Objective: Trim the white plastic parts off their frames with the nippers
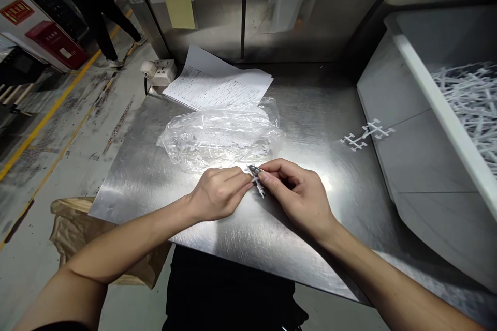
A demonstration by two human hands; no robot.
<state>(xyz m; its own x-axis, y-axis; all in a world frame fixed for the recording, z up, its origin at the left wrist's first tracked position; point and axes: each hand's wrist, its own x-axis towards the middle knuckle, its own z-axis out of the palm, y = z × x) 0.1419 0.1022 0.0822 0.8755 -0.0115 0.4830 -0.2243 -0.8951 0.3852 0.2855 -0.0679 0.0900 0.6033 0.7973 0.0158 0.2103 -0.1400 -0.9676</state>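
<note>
Over the metal table, my left hand (223,192) is closed, its fingertips pinching a small white plastic sprue (259,187). My right hand (301,194) meets it from the other side, thumb and forefinger closed on a small shiny metal tool (254,169) that looks like a nail clipper. The tool's tip touches or nearly touches the sprue; my fingers hide much of both. Just beyond my hands lies a clear plastic bag (221,132) with small white pieces inside. Another branched white sprue (367,134) rests on the table to the right.
A large grey bin (423,129) full of white sprues stands at the right. Printed sheets (221,83) and a power socket (162,72) sit at the table's back. A brown paper bag (77,227) is on the floor at left. A person (97,5) walks beyond.
</note>
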